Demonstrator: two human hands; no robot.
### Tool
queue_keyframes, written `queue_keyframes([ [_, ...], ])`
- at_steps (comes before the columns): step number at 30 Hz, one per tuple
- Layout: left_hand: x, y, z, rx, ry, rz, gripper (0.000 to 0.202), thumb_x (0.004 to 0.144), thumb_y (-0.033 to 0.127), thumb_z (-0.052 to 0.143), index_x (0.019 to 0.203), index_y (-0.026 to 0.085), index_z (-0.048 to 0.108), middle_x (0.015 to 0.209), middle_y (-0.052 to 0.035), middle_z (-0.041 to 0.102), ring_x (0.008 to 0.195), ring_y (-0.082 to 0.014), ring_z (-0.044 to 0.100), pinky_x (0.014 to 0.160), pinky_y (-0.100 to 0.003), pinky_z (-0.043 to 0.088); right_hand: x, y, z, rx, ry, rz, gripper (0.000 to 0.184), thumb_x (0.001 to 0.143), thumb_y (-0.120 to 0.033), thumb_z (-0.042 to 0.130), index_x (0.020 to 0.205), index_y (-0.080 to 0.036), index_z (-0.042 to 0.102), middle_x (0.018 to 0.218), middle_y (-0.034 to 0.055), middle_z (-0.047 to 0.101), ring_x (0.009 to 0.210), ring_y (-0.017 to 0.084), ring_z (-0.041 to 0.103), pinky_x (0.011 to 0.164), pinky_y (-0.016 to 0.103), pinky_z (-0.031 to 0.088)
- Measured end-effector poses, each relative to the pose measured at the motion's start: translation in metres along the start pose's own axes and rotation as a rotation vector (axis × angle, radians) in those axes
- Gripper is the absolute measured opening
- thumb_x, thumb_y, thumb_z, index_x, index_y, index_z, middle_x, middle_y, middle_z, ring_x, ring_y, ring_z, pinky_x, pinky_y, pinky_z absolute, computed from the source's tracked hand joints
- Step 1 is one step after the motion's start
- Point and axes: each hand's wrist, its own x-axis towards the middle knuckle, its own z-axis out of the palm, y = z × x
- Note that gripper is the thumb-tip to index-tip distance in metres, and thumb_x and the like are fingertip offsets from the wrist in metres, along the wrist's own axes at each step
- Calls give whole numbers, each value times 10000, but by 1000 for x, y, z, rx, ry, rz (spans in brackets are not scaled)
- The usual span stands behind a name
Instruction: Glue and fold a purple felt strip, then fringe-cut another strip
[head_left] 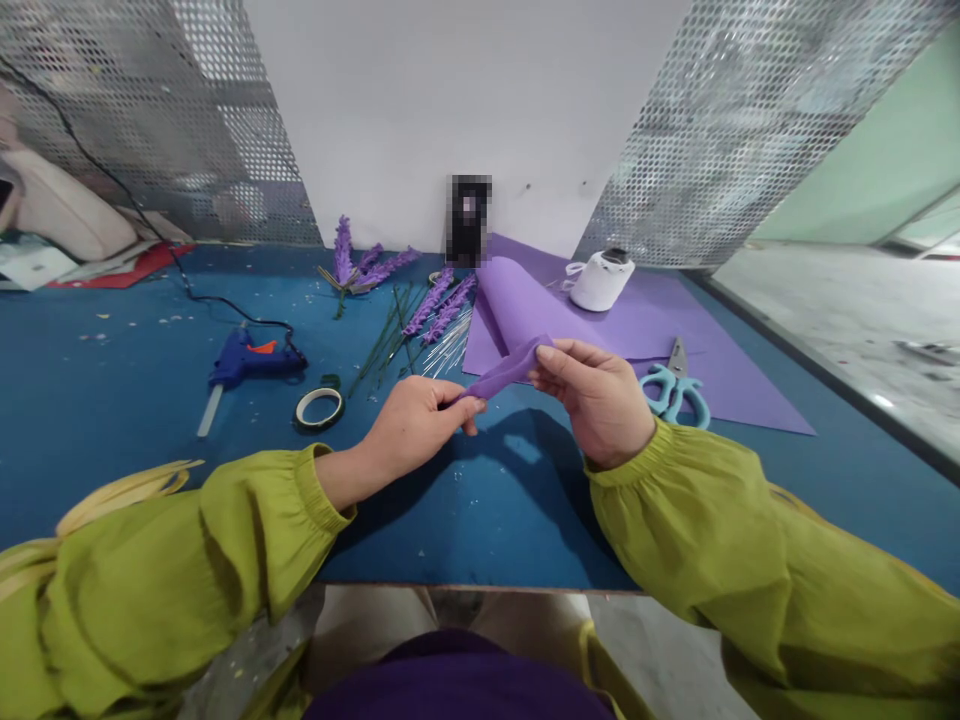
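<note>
Between my two hands a folded strip of purple paper (504, 374) is held up above the blue table. My left hand (411, 422) pinches its lower left end, and my right hand (592, 393) grips the upper right end between thumb and fingers. Behind the strip lies a larger rolled sheet of purple paper (529, 310). Close to my right hand are scissors (675, 390) with light blue handles. Purple flower sprigs (439, 305) with green stems and a bundle of thin silvery wires (448, 345) rest beyond my left hand.
A blue glue gun (255, 358) with a cord and a roll of green tape (318, 409) lie on the left. More purple sprigs (364, 262) are at the back. A white spool (602, 281) stands on the purple paper, right of a pixelated dark object (469, 225).
</note>
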Motion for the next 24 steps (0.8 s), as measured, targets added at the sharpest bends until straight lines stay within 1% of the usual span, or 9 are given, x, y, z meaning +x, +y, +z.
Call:
queue_keyframes([
  [2,0,0,0,4,-9,-26,341,879,379,614,647,165,743,453,38,528,451,-81,439,523,-234,328,1,0,-1,-20,2,-22,296,562,-354,907,716,-184,720,661,-12,663,623,93,594,615,242,498],
  [6,0,0,1,-163,-83,-102,341,864,426,625,738,149,779,588,-17,663,519,-99,525,541,-232,370,3,-1,-4,-19,-13,-54,304,558,-349,907,709,-175,709,652,-13,659,605,86,593,622,238,506],
  [10,-1,4,1,-277,-135,-115,345,853,429,640,770,133,796,618,-44,677,550,-93,498,504,-217,317,2,-4,-4,9,-45,-21,364,528,-395,916,697,-174,682,641,-13,656,585,93,610,610,239,540],
  [14,-2,7,1,-381,-178,-129,315,854,405,652,776,131,786,835,-82,767,567,-74,511,493,-203,324,-2,-8,-2,35,-68,27,407,508,-421,922,690,-180,649,612,-29,629,546,82,596,575,229,560],
  [15,-2,7,1,-418,-192,-150,307,854,406,654,801,132,782,858,-85,773,571,-76,524,490,-200,331,-3,-9,-2,38,-73,36,410,509,-419,922,691,-182,640,609,-34,622,541,79,594,569,223,561],
  [17,-2,6,1,-465,-221,-208,306,855,409,651,858,128,771,828,-85,772,571,-83,545,479,-192,338,-5,-10,-1,34,-83,46,407,524,-409,920,700,-184,631,595,-42,608,533,77,592,560,216,563],
  [19,-1,5,0,-467,-252,-250,317,859,410,635,903,122,759,821,-91,771,584,-94,573,460,-185,326,-7,-10,0,18,-89,46,395,545,-398,916,715,-185,631,578,-45,601,523,79,591,550,216,562],
  [22,0,7,0,-436,-302,-254,302,840,378,640,950,120,752,898,-104,773,634,-110,618,445,-178,317,-9,-10,3,-8,-94,33,394,549,-398,921,725,-184,642,562,-40,612,502,83,585,524,217,551],
  [24,0,9,1,-452,-297,-222,287,818,297,639,1034,137,740,950,-87,765,668,-109,642,452,-172,334,-11,-10,5,-19,-99,29,402,533,-404,929,725,-184,653,552,-38,619,491,87,587,509,218,546],
])
